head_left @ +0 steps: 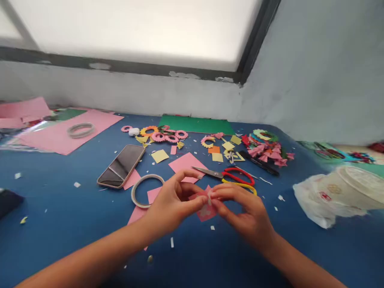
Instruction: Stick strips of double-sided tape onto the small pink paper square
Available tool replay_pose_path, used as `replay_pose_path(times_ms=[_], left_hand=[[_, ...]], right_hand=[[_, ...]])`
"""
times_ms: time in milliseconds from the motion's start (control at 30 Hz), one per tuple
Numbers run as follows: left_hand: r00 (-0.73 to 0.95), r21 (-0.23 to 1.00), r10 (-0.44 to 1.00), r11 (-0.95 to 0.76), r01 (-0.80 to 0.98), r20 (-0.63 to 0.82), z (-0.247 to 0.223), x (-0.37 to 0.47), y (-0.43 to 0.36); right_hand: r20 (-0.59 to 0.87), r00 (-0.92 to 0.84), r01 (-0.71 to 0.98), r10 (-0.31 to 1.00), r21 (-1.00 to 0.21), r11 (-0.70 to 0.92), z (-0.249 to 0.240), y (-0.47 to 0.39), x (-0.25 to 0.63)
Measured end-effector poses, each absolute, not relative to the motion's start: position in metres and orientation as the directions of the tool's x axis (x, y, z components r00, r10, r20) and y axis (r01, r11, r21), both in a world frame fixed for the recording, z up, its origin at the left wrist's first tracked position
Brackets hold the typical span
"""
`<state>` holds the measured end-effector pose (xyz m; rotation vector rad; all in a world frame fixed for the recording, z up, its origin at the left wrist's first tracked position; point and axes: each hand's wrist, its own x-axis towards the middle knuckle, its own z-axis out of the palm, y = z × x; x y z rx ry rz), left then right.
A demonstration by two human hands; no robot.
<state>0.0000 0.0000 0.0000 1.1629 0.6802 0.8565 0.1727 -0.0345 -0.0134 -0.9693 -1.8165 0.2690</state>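
Small pink paper piece (206, 213) is in the air on the near side of the scissors (221, 175). Left hand (171, 202), near-left of scissors, pinches its left edge between thumb and index finger; right hand (250, 212), near-right of scissors, pinches its upper right part with fingertips. Right fingers overlap the yellow handle loop in view; can't tell if touching.

Scissor blades point left over edge of a pink square (184, 162). Left of scissors: tape ring (134, 196), then phone (121, 166), limiting left-hand room. Black pen (260, 164) just right-behind scissors, near the handles. Bagged cup (349, 188) well right, past the right hand. Green sheet (196, 125) well behind scissors, by the table's far edge. Widest room: blue table (75, 228) near-left of scissors, few scraps there.
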Motion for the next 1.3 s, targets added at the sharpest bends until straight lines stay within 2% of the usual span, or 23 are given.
replay_pose_path(times_ms=[233, 333, 467, 600, 767, 933, 1067, 1133, 1200, 1300], left_hand=[[0.521, 0.966, 0.853, 0.167, -0.199, -0.040, 0.000, -0.001, 0.000], [0.512, 0.964, 0.859, 0.150, -0.219, -0.018, 0.000, -0.001, 0.000], [0.489, 0.964, 0.872, 0.131, -0.233, 0.000, 0.002, 0.000, 0.000], [0.479, 0.966, 0.878, 0.110, -0.232, 0.015, 0.004, 0.001, -0.004], [0.515, 0.971, 0.857, 0.124, -0.204, -0.001, 0.006, 0.000, -0.008], [0.543, 0.967, 0.840, 0.148, -0.205, -0.013, 0.008, 0.000, -0.009], [0.521, 0.958, 0.852, 0.187, -0.216, -0.049, 0.009, 0.002, -0.010], [0.504, 0.955, 0.862, 0.194, -0.225, -0.056, 0.008, 0.002, -0.010], [0.484, 0.956, 0.872, 0.194, -0.220, -0.066, 0.008, 0.002, -0.010], [0.448, 0.967, 0.891, 0.175, -0.185, -0.075, 0.007, 0.001, -0.010]], right_hand=[[0.683, -0.154, 0.517, 0.714, -0.560, 0.647, -0.015, -0.033, 0.173], [0.619, -0.091, 0.456, 0.780, -0.671, 0.585, -0.015, -0.035, 0.174], [0.446, -0.021, 0.273, 0.895, -0.859, 0.434, -0.015, -0.036, 0.176], [0.400, -0.017, 0.205, 0.916, -0.896, 0.395, -0.014, -0.037, 0.175], [0.475, -0.052, 0.263, 0.879, -0.842, 0.471, -0.016, -0.039, 0.172], [0.596, -0.076, 0.355, 0.800, -0.733, 0.580, -0.017, -0.040, 0.173], [0.763, -0.122, 0.556, 0.634, -0.477, 0.681, -0.010, -0.039, 0.173], [0.801, -0.166, 0.630, 0.575, -0.362, 0.687, -0.006, -0.040, 0.172], [0.800, -0.180, 0.655, 0.573, -0.338, 0.676, -0.003, -0.041, 0.170], [0.771, -0.164, 0.646, 0.615, -0.387, 0.658, 0.000, -0.043, 0.167]])
